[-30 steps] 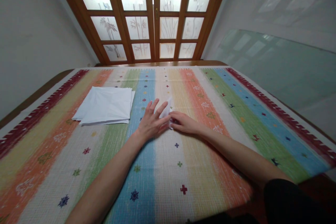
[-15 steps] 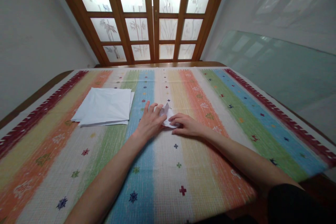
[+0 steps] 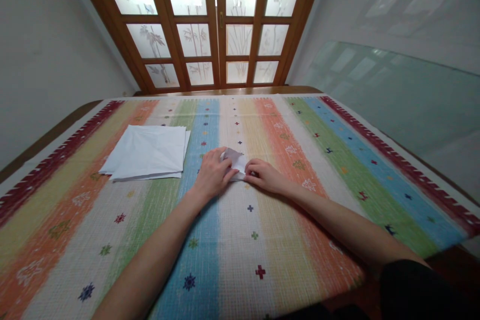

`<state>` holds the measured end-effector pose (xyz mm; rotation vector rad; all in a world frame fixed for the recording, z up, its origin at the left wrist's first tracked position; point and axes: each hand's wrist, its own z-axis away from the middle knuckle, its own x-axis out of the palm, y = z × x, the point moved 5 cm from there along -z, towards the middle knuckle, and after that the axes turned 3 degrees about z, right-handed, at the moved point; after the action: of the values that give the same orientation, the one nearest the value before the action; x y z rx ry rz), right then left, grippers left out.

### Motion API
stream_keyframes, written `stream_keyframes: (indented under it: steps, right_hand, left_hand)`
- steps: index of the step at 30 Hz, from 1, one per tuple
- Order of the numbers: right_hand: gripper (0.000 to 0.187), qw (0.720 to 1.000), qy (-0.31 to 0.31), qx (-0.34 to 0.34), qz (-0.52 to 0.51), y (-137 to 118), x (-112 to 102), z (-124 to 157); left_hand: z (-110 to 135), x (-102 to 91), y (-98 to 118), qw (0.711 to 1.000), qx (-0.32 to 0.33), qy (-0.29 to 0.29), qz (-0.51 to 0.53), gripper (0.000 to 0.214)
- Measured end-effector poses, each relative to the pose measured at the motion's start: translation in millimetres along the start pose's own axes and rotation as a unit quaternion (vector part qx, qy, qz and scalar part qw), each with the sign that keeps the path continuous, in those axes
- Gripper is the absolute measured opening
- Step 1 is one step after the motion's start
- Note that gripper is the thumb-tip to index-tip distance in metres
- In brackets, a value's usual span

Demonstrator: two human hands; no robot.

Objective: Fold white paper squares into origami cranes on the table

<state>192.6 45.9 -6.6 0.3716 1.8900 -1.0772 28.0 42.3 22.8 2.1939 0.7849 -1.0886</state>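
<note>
Between my hands, at the middle of the table, is a small folded piece of white paper (image 3: 237, 163) with a raised flap at its far side. My left hand (image 3: 214, 172) grips its left side, thumb toward the near edge and fingers curled behind. At the right corner my right hand (image 3: 263, 175) pinches the paper between thumb and curled fingers. Part of the paper is hidden by my left fingers.
A loose stack of white paper sheets (image 3: 146, 152) lies to the left. Under everything spreads a striped, patterned tablecloth (image 3: 232, 240). Beyond the table's far edge stand wooden doors with glass panes (image 3: 221, 55); a glass panel (image 3: 397, 95) leans along the right wall.
My left fingers, raised and spread before, have curled in around the paper's left side. My right fingers have closed into a tighter pinch, and more of the paper's flap shows.
</note>
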Motion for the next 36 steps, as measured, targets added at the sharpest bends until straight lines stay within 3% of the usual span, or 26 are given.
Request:
stream_keyframes:
  steps: [10,15,19,23,25,30,33,36]
  right_hand:
    - [0.014,0.997,-0.011,0.028,0.072,-4,4,-2]
    - [0.014,0.989,-0.007,0.023,0.146,-2,10,-1]
    - [0.013,0.988,-0.003,0.023,0.155,-2,11,0]
    - [0.008,0.991,0.0,0.022,0.135,-1,11,0]
    - [0.007,0.991,0.0,0.022,0.131,0,11,0]
    - [0.008,0.992,0.003,0.026,0.123,-2,11,0]
    - [0.007,0.997,0.006,0.018,0.075,-3,9,1]
    - [0.012,0.998,0.057,-0.014,0.027,-3,0,3]
  left_hand:
    - [0,4.6,10,0.997,0.02,-0.007,-0.075,0.011]
    - [4,8.4,6,0.997,0.045,0.005,-0.063,0.043]
    - [9,12.2,-3,0.995,0.063,0.057,-0.059,0.059]
    - [10,11.5,-13,0.994,0.014,0.108,-0.028,0.067]
    - [8,9.4,-17,0.992,-0.033,0.118,-0.009,0.062]
    - [2,11.7,-22,0.991,-0.112,0.074,0.007,0.021]
    - [0,15.3,-25,0.99,-0.123,0.061,0.027,0.02]
    - [0,14.7,-30,0.985,-0.138,0.074,0.067,0.023]
